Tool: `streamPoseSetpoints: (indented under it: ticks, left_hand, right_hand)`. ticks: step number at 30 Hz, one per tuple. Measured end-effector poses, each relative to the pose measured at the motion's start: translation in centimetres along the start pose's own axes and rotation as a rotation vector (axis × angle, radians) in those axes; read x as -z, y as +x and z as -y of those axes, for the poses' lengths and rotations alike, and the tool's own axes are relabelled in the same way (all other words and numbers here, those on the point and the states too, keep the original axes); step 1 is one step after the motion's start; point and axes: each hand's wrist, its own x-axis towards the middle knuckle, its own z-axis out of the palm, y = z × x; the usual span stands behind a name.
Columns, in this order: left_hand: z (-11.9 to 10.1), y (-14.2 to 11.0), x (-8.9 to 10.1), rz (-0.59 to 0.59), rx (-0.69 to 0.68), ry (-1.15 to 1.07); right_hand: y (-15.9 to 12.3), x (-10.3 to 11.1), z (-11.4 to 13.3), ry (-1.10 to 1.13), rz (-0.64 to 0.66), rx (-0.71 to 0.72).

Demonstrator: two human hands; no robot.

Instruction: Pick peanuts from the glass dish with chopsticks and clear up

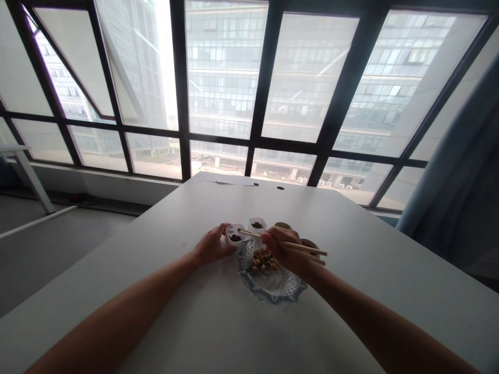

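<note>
My left hand [213, 244] is closed around the side of a small clear plastic cup [233, 242] that has dark bits at its bottom. In my right hand [286, 246] is a pair of wooden chopsticks [298, 246], their tips over that cup's opening. A tiny dark piece seems to sit at the tips; what it is I cannot make out. Below the right hand lies a scalloped clear glass plate [275, 296], bearing a heap of brown nuts [263, 259], perhaps pistachios. A second clear cup [258, 226] with dark pieces stands just behind.
Two round brownish containers, a far one [283, 226] and a nearer one [311, 244], are partly hidden behind my right hand. Papers [226, 179] lie at the far end of the white table [187, 317]. Windows stand beyond, with a blue curtain [454, 150] at right.
</note>
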Motion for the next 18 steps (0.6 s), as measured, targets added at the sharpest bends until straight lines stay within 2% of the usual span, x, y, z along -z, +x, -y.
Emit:
streamPoseSetpoints:
  ticks: [2, 4, 11, 14, 16, 18]
  left_hand:
    - [0.0, 0.0, 0.0, 0.003, 0.0, -0.009]
    - [0.0, 0.1, 0.0, 0.008, 0.001, -0.018]
    - [0.2, 0.1, 0.1, 0.042, 0.038, -0.005]
    - [0.2, 0.1, 0.1, 0.046, 0.046, 0.019]
    - [0.3, 0.1, 0.1, 0.043, 0.046, 0.033]
    - [0.2, 0.1, 0.2, 0.038, 0.041, 0.035]
  right_hand:
    - [0.4, -0.6, -0.3, 0.021, 0.036, 0.032]
    - [0.3, -0.5, -0.3, 0.034, 0.02, -0.013]
    - [-2.0, 2.4, 1.2, 0.346, -0.148, -0.403]
    - [-3.1, 2.5, 1.9, 0.385, 0.013, -0.522]
    - [-3.7, 2.2, 2.0, 0.365, 0.112, -0.524]
    - [-4.0, 1.9, 1.8, 0.302, 0.134, -0.486]
